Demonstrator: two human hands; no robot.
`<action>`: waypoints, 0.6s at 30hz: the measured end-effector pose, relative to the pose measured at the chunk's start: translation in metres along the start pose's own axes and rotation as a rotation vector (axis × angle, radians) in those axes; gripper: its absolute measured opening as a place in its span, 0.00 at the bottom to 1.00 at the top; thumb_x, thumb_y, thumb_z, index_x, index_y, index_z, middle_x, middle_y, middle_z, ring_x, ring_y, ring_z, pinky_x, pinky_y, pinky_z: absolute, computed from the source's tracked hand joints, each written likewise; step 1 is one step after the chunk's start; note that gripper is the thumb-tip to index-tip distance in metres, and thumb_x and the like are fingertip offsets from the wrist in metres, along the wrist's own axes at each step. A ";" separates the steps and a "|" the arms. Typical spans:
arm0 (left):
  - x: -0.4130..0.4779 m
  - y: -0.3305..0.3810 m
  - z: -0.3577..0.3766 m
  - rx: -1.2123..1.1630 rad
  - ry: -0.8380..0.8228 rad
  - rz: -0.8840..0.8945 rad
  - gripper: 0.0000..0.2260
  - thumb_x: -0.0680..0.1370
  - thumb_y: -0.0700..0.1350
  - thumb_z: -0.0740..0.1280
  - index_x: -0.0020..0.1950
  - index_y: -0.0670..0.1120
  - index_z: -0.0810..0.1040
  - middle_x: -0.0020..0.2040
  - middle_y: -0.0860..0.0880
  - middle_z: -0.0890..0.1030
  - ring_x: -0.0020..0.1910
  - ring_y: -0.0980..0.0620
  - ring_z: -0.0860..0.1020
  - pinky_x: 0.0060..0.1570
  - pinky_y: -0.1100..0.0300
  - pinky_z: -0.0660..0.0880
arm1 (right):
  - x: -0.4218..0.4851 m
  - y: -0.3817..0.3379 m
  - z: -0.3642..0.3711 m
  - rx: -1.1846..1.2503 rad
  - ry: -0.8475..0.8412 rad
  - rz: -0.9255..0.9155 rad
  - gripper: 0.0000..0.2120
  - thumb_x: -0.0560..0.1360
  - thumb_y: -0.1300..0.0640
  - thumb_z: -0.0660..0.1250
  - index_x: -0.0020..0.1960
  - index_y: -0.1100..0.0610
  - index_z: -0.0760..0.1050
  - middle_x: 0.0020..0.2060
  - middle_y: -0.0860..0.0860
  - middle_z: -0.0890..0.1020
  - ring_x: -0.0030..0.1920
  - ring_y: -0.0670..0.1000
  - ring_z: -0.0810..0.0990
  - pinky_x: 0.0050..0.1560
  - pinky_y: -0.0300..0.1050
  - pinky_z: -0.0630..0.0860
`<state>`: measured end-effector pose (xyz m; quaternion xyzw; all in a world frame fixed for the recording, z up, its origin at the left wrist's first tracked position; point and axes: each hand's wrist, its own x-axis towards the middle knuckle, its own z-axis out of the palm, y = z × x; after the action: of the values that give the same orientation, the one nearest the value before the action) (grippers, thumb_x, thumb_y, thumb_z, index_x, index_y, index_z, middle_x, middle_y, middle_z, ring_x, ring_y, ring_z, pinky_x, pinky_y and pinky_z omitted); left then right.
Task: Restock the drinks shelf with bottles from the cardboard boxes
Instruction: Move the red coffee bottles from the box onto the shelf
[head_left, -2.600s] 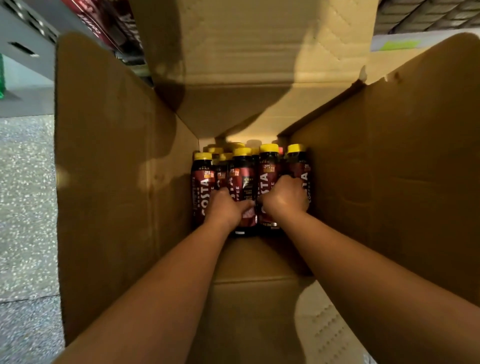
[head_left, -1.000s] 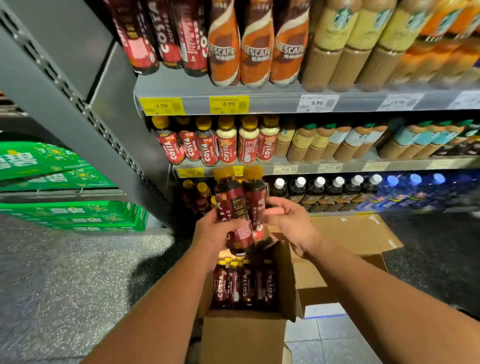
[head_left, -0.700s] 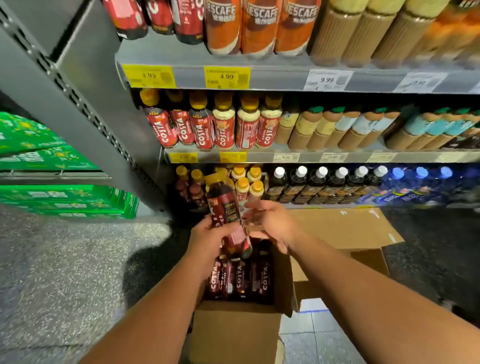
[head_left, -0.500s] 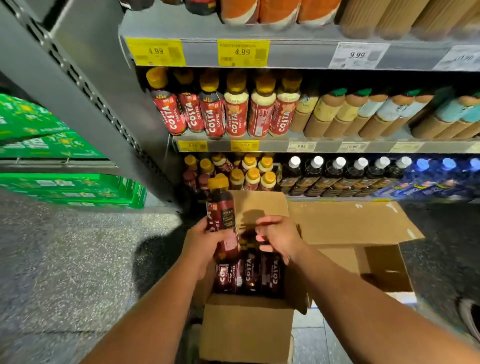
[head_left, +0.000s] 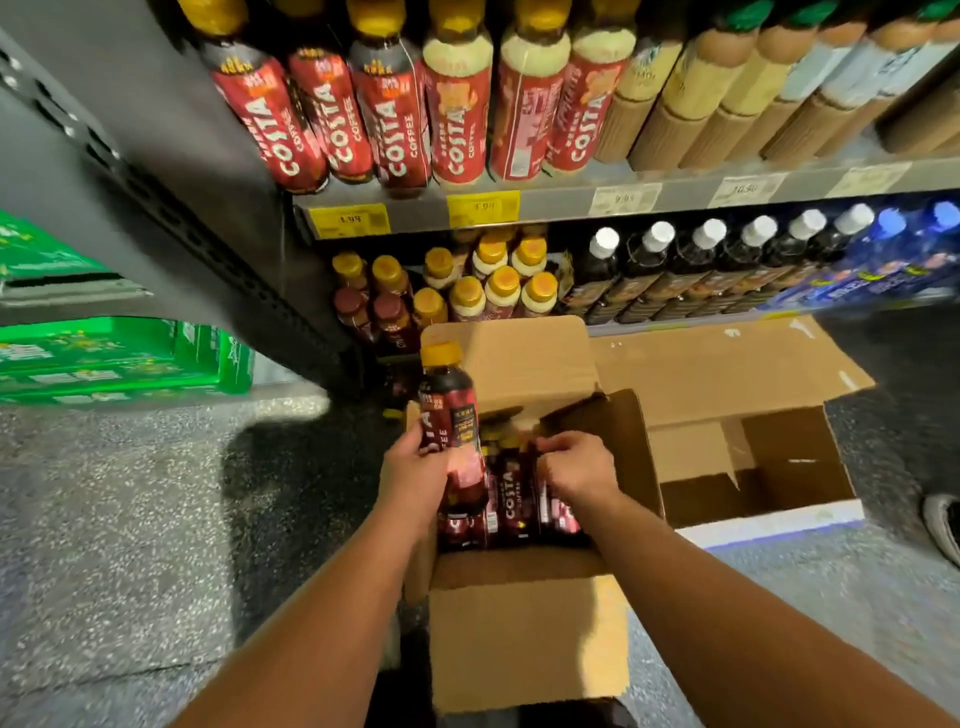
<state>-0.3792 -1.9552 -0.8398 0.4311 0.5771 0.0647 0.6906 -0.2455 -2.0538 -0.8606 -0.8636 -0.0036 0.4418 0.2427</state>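
My left hand (head_left: 413, 475) grips a dark Costa coffee bottle (head_left: 449, 415) with a yellow cap, held upright just above the left edge of the open cardboard box (head_left: 524, 639). Several more Costa bottles (head_left: 511, 499) stand packed in the box. My right hand (head_left: 574, 467) reaches into the box on the right, its fingers curled down round the top of one of those bottles. Behind the box, the bottom shelf holds yellow-capped coffee bottles (head_left: 467, 296). The shelf above (head_left: 571, 202) carries a full row of red Costa bottles (head_left: 395, 119).
A second open cardboard box (head_left: 753, 467) sits to the right of mine on the speckled floor. Green crates (head_left: 119, 358) are stacked at the left, past the grey shelf upright (head_left: 208, 223). Black white-capped bottles (head_left: 701, 265) fill the bottom shelf's right. A shoe (head_left: 943, 525) shows at the right edge.
I lifted bottles out of the box towards the shelf. Now only my left hand holds one up, and my right hand has dropped back into the box onto the bottles.
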 end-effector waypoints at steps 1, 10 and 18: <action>0.004 -0.009 0.002 0.011 -0.016 0.001 0.17 0.72 0.36 0.71 0.57 0.52 0.79 0.51 0.49 0.83 0.50 0.51 0.80 0.49 0.57 0.75 | 0.007 0.012 0.002 -0.025 0.040 0.043 0.12 0.73 0.62 0.65 0.55 0.55 0.79 0.52 0.53 0.82 0.52 0.55 0.80 0.54 0.47 0.78; 0.052 -0.096 0.034 0.091 -0.031 -0.135 0.20 0.71 0.34 0.71 0.57 0.54 0.78 0.51 0.48 0.83 0.52 0.47 0.81 0.57 0.46 0.77 | 0.073 0.095 0.042 -0.124 -0.008 0.225 0.20 0.76 0.60 0.65 0.67 0.59 0.69 0.62 0.56 0.75 0.62 0.58 0.75 0.62 0.48 0.72; 0.097 -0.147 0.051 0.156 -0.038 -0.188 0.26 0.70 0.36 0.74 0.66 0.50 0.75 0.56 0.48 0.81 0.56 0.46 0.79 0.59 0.44 0.74 | 0.137 0.140 0.076 -0.192 0.046 0.306 0.21 0.76 0.56 0.66 0.67 0.61 0.70 0.64 0.59 0.75 0.63 0.59 0.75 0.60 0.49 0.72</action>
<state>-0.3641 -2.0161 -1.0123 0.4287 0.6049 -0.0536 0.6689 -0.2494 -2.1161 -1.0610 -0.8832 0.0911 0.4513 0.0890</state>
